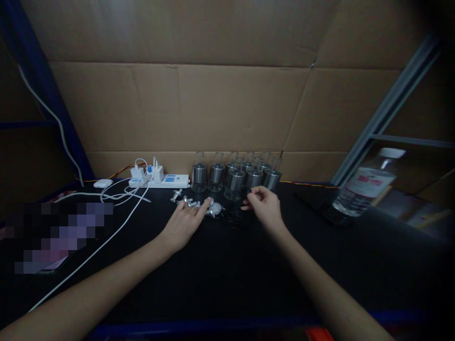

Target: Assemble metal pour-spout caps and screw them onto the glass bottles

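Head view: cardboard [213, 104] walls the back of the black bench [227, 274]. A bottle [362, 187] is at the right, and a power strip [167, 181] with white cables [117, 222] sits at the left. Metal canisters [234, 177] stand clustered by the wall. Just before them the left hand [183, 223] rests, its grip spread and fingertips touching small silver parts [215, 208]. The right hand [266, 207] has its grip pinching a black ring [249, 192] near the canisters, beside more dark rings [232, 219].

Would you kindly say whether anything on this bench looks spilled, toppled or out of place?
Nothing stands out: the metal canisters stand upright in rows, the small silver parts lie loose by the left hand, and no spill shows.
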Action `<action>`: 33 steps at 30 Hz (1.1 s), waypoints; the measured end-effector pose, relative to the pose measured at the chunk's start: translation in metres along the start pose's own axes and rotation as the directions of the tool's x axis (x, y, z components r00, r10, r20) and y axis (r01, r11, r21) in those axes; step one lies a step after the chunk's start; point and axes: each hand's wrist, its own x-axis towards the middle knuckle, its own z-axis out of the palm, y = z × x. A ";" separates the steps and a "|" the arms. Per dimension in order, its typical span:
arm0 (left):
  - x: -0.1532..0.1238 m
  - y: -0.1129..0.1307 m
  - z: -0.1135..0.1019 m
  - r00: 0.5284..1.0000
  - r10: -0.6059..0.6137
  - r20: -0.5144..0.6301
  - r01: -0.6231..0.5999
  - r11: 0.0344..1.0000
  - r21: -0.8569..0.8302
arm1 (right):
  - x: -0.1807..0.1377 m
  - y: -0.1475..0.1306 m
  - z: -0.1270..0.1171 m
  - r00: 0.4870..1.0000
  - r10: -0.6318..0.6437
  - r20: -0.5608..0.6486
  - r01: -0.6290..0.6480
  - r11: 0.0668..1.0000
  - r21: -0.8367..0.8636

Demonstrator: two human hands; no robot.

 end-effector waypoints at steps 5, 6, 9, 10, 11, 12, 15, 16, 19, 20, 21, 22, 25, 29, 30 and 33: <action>0.003 0.000 0.006 1.000 -0.005 -0.001 0.005 1.000 -0.021 | 0.017 0.008 -0.016 0.991 -0.084 -0.101 0.083 0.996 -0.012; 0.003 0.000 0.007 1.000 -0.008 -0.002 0.008 1.000 -0.026 | 0.019 0.008 -0.018 0.987 -0.108 -0.120 0.103 0.993 -0.052; 0.002 0.001 0.006 1.000 -0.017 -0.011 0.017 0.998 -0.057 | 0.025 0.009 -0.029 0.980 -0.141 -0.139 0.118 0.980 -0.163; 0.002 0.001 0.006 1.000 -0.018 -0.011 0.018 0.998 -0.067 | 0.028 0.009 -0.033 0.983 -0.139 -0.123 0.112 0.972 -0.206; 0.001 0.001 0.005 1.000 -0.017 -0.009 0.016 0.997 -0.079 | 0.030 0.009 -0.037 0.986 -0.132 -0.096 0.104 0.961 -0.257; 0.001 0.001 0.005 1.000 -0.014 -0.006 0.013 0.996 -0.093 | 0.032 0.009 -0.042 0.992 -0.115 -0.060 0.090 0.944 -0.316; 0.001 0.003 0.003 1.000 0.001 -0.005 -0.002 0.990 -0.141 | 0.036 0.009 -0.053 0.999 -0.017 0.039 0.034 0.880 -0.475; 0.001 0.003 0.003 1.000 0.005 -0.008 -0.006 0.987 -0.158 | 0.036 0.008 -0.056 0.998 0.011 0.059 0.021 0.857 -0.514; 0.001 0.003 0.004 1.000 -0.002 -0.022 -0.003 0.978 -0.207 | 0.037 0.008 -0.064 0.989 0.069 0.132 0.027 0.788 -0.616; 0.001 0.003 0.005 1.000 -0.009 -0.025 0.004 0.975 -0.221 | 0.037 0.008 -0.066 0.982 0.097 0.163 0.031 0.767 -0.641; 0.000 0.003 0.005 0.999 -0.018 -0.028 0.011 0.972 -0.235 | 0.036 0.008 -0.068 0.972 0.133 0.193 0.028 0.751 -0.660; 0.000 0.003 0.005 0.999 -0.028 -0.030 0.019 0.969 -0.246 | 0.036 0.008 -0.069 0.961 0.174 0.216 0.018 0.738 -0.675; 0.000 0.003 0.006 0.998 -0.049 -0.034 0.038 0.959 -0.280 | 0.033 0.007 -0.073 0.919 0.296 0.259 -0.020 0.693 -0.721; 0.000 0.005 0.006 0.995 -0.082 -0.063 0.056 0.942 -0.332 | 0.028 0.004 -0.070 0.837 0.426 0.343 0.004 0.623 -0.782; 0.000 0.005 0.006 0.993 -0.092 -0.072 0.062 0.937 -0.343 | 0.027 0.002 -0.068 0.825 0.437 0.359 0.018 0.614 -0.789; -0.001 0.005 0.005 0.990 -0.115 -0.084 0.076 0.924 -0.375 | 0.024 -0.001 -0.064 0.820 0.426 0.382 0.053 0.609 -0.791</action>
